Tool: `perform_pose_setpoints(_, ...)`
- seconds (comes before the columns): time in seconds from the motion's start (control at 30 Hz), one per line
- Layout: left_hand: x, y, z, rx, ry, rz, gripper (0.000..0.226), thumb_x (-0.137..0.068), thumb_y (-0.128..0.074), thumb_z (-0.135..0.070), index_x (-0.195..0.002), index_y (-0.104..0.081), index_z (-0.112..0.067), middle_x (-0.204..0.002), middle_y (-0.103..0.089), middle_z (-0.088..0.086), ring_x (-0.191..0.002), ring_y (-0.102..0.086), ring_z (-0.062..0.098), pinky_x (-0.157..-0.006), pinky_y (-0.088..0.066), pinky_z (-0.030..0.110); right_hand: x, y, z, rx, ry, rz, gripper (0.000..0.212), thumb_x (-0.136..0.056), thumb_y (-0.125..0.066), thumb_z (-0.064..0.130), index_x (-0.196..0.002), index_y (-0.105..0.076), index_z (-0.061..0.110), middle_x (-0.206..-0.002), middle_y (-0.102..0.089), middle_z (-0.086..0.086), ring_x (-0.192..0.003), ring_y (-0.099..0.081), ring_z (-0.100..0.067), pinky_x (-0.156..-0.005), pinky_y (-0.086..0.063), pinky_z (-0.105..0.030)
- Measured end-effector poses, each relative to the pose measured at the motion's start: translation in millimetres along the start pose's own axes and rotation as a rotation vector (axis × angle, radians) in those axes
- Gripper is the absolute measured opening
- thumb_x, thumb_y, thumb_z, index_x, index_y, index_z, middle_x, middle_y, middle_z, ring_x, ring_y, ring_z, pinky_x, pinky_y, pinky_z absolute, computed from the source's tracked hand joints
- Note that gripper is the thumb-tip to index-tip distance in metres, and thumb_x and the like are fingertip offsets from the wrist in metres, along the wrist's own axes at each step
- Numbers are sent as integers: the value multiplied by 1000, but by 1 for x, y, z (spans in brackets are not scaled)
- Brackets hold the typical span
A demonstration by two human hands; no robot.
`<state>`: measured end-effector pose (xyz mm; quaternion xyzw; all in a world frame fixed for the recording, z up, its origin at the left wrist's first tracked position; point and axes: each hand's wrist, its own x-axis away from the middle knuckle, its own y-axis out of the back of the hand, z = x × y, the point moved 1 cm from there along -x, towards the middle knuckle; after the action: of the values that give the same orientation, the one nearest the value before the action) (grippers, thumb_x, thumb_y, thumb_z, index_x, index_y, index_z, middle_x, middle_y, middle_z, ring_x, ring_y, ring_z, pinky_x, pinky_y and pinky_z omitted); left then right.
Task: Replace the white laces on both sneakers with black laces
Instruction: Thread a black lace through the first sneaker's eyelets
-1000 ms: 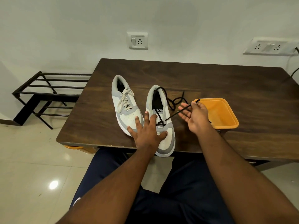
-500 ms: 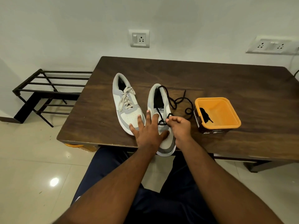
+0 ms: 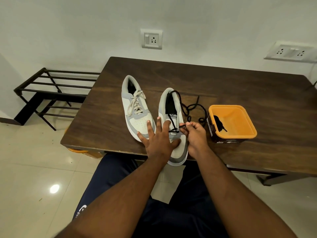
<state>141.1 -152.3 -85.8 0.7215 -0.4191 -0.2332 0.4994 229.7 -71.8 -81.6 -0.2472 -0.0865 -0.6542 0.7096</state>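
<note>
We are pressing left hand [image 3: 158,137] flat, fingers straight, on right sneaker [image 3: 178,146]; right hand [image 3: 194,134] grip pinching black lace [image 3: 174,123] at 3 o'clock of eyelets. Risk, as we are judging it: overpull dragging lace out of eyelet.

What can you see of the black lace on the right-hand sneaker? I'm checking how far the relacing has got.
The black lace is a thin dark cord, threaded only through the lowest eyelets of the right sneaker. One end runs up over the collar; the rest coils loosely on the table. The right hand pinches it; the left hand presses the shoe.
</note>
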Motion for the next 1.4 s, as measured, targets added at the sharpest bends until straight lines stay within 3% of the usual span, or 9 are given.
perform_pose_setpoints(0.1,-1,2,1,-4,-6,3,85,-84,-53,-70,-150,-4,-46,-165,-1,-6,-151,11,31,-108,6,72,1,4,14,95,91,-127,18,-93,-64,23,-104,-53,14,-91,-62,-6,-75,-63,-19,-59,-53,-29)
perform_pose_setpoints(0.3,4,5,2,14,27,-56,104,-79,-53,-76,-145,22,-50,-165,-6,-5,-151,1,30,-110,-2,70,9,-29,42,1019,805,7,14,-87,-68,26,-101,-71,24,-126,-54,-2,-116,-45,-15,-103,-38,-40)
perform_pose_setpoints(0.43,3,5,5,-2,-6,-102,105,-77,-53,-78,-151,14,-43,-165,1,-6,-151,7,28,-111,0,68,4,-55,44,1734,804,63,18,-91,-60,35,-103,-71,27,-155,-28,-3,-146,-11,-31,-115,-16,-56)
perform_pose_setpoints(0.57,4,6,4,11,-19,-101,105,-78,-53,-75,-152,13,-40,-165,6,-6,-151,11,28,-111,2,67,-3,-60,43,1958,695,120,22,-93,-57,39,-104,-68,23,-160,-16,-7,-148,0,-35,-116,-6,-61)
perform_pose_setpoints(0.83,3,6,3,-33,-19,-84,106,-80,-53,-74,-154,12,-36,-165,7,0,-151,5,31,-113,-8,63,16,-32,38,983,319,230,13,-89,-63,29,-79,-70,28,-162,-11,9,-149,8,-23,-118,-3,-54)
perform_pose_setpoints(0.97,2,6,3,3,-40,-84,105,-80,-57,-71,-154,11,-37,-165,8,0,-151,7,30,-112,-10,63,41,-5,35,488,130,380,35,-76,-68,45,-70,-72,11,-142,-46,2,-150,-4,-18,-120,-12,-48)
perform_pose_setpoints(1.07,1,5,6,99,-51,-79,96,-81,-58,-70,-153,-1,-43,-165,4,-2,-151,3,29,-112,-13,61,64,3,45,533,207,396,36,-80,-58,53,-75,-74,21,-155,-33,8,-149,1,-13,-120,-2,-47)
perform_pose_setpoints(1.2,3,9,13,365,-91,-350,38,-90,-52,-50,-123,-61,-35,-153,-35,-2,-140,-27,23,-104,-27,56,75,12,37,888,363,405,32,-99,-46,38,-84,-74,30,-160,-9,20,-147,12,-7,-116,-1,-45)
perform_pose_setpoints(1.4,2,16,13,854,-179,-139,33,-84,-36,-50,-80,-68,-47,-111,-58,-22,-116,-47,14,-103,-33,53,68,22,18,665,464,479,32,-96,-56,17,-110,-59,45,-140,-41,29,-139,-15,13,-119,-17,-37)
